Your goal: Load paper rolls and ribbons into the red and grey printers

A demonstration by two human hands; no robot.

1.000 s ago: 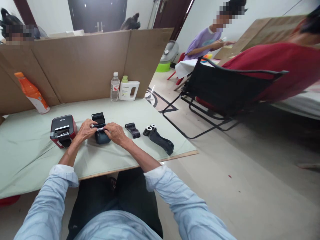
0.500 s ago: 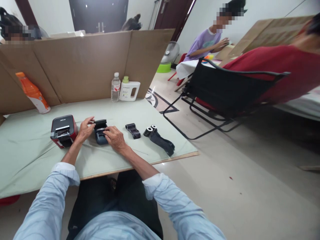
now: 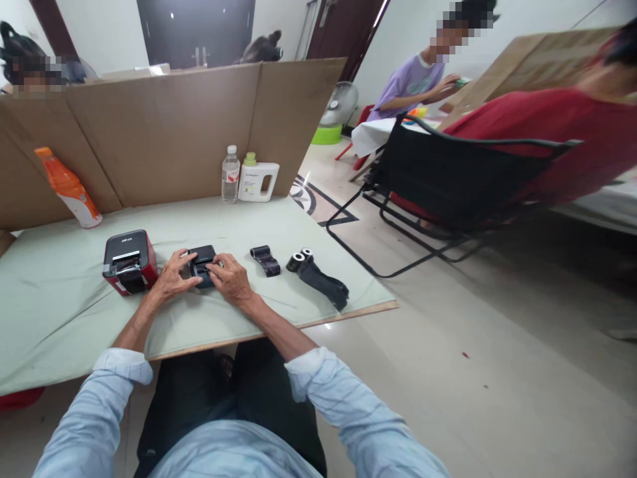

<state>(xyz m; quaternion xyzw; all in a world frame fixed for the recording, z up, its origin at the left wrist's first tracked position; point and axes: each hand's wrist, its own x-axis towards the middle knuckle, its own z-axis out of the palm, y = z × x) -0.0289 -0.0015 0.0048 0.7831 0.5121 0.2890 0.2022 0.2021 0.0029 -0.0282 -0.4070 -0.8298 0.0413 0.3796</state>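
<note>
On the pale green table cloth, a small dark label printer (image 3: 203, 253) sits between my hands, its lid lowered to nearly flat. My left hand (image 3: 174, 275) grips its left side, fingers at the lid and thumb along the front. My right hand (image 3: 231, 279) is at the printer's right front, thumb and fingertips pinched close to the gap under the lid; what they pinch, if anything, is too small to tell. To the left stands a larger red and black label printer (image 3: 130, 260). A short black ribbon roll (image 3: 265, 261) and a longer black ribbon with white cores (image 3: 318, 279) lie to the right.
Along the cardboard screen (image 3: 174, 133) stand an orange bottle (image 3: 67, 187), a clear water bottle (image 3: 230, 176) and a white jug (image 3: 257, 180). Beyond the table's right edge are a black folding chair (image 3: 438, 179) with a seated person, another person in purple, and a fan (image 3: 340, 104).
The small printer's lid has swung down from upright. My left hand has moved from the lid's edge onto the printer's left side; my right hand has stayed near the front.
</note>
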